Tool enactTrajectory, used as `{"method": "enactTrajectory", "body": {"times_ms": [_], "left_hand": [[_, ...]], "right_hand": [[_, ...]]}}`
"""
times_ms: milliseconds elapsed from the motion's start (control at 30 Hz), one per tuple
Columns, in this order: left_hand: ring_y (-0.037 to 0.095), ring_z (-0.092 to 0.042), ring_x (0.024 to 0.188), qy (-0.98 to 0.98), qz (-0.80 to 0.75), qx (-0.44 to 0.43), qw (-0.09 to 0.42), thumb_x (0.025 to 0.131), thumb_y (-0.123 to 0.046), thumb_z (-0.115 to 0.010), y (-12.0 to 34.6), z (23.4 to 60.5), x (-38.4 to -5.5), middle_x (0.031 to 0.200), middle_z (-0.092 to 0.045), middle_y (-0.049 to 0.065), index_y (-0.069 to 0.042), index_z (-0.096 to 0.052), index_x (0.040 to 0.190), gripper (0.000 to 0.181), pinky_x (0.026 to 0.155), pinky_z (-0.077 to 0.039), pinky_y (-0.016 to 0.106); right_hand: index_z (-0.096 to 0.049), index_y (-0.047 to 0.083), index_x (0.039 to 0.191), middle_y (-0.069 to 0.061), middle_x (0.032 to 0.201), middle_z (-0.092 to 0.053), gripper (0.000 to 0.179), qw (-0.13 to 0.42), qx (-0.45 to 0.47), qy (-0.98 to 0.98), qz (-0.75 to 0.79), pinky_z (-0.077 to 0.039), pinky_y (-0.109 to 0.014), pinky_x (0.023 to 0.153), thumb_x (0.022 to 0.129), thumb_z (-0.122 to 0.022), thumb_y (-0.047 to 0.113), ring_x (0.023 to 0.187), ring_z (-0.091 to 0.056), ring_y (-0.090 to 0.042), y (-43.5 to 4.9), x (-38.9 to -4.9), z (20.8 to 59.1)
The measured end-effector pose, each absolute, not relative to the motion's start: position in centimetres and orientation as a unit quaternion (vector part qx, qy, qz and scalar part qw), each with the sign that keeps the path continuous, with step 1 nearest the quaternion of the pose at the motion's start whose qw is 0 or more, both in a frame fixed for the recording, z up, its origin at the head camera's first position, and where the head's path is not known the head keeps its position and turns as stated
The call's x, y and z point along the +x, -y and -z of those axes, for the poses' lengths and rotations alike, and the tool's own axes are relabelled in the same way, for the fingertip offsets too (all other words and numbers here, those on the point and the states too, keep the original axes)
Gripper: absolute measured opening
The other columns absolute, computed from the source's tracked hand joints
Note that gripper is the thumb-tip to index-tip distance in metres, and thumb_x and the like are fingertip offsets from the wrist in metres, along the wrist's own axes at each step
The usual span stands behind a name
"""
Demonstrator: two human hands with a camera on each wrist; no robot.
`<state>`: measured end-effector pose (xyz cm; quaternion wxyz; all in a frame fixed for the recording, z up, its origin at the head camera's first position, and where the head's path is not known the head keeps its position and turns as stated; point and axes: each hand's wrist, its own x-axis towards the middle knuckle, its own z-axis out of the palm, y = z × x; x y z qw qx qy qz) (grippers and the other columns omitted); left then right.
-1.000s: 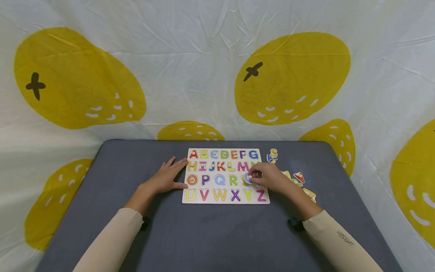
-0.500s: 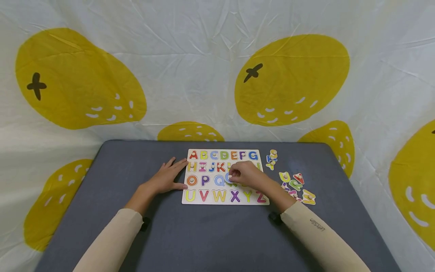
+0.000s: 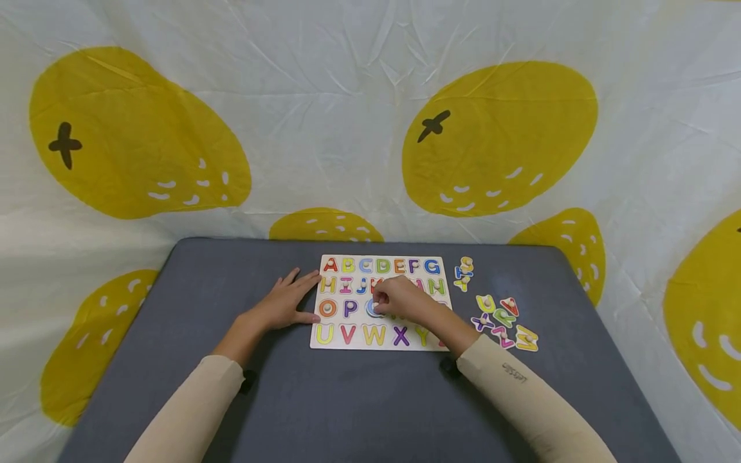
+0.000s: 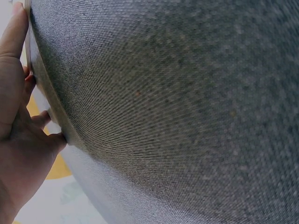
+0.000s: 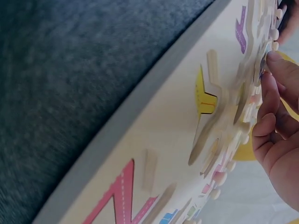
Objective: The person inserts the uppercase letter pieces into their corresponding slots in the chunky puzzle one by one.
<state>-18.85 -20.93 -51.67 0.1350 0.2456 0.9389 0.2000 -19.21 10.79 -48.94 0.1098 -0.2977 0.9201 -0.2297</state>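
A wooden alphabet puzzle board (image 3: 387, 334) lies on the table, its letters in rows from A to Z. My left hand (image 3: 283, 302) rests at the board's left edge, fingers spread and fingertips on that edge; the left wrist view shows the thumb along the rim. My right hand (image 3: 402, 299) pinches the knob of a round blue letter piece, which looks like the Q (image 3: 371, 310), right over the Q spot in the third row. In the right wrist view this piece (image 5: 260, 65) sits tilted close to the board, under thumb and fingertip. The right hand hides part of the middle rows.
Right of the board lie several loose knobbed letter pieces, among them a yellow U (image 3: 485, 303), a purple X (image 3: 482, 322) and a yellow W (image 3: 527, 338). A small group with a blue T (image 3: 464, 272) lies farther back. A patterned curtain (image 3: 324, 161) hangs behind the table.
My right hand has moved left across the third row, carrying the blue letter piece from near the S to the Q spot. The left hand has stayed at the board's edge.
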Motion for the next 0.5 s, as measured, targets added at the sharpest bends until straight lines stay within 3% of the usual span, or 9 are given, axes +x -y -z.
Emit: {"method": "enactTrajectory", "body": {"times_ms": [267,500], "left_hand": [[0.049,-0.011,0.158,-0.939,-0.197,0.248,0.131,0.087,-0.055,-0.078,21.06,51.98,-18.81,0.171,-0.027,0.007,-0.016,-0.028,0.165,0.101,0.12,-0.013,0.075],[0.048,-0.01,0.158,-0.939,-0.199,0.248,0.131,0.087,-0.055,-0.078,21.07,51.93,-18.81,0.171,-0.027,0.007,-0.016,-0.028,0.165,0.101,0.121,-0.012,0.074]], "right_hand": [[-0.067,0.017,0.08,0.008,0.069,-0.059,0.019,0.112,-0.28,-0.924,0.235,-0.041,-0.022,0.059,0.09,-0.083,0.021,0.062,-0.051,-0.007,-10.35,-19.16,49.45],[-0.068,0.016,0.082,0.008,0.07,-0.058,0.017,0.114,-0.291,-0.92,0.235,-0.042,-0.022,0.061,0.09,-0.082,0.019,0.064,-0.051,-0.007,-10.17,-18.99,49.4]]}}
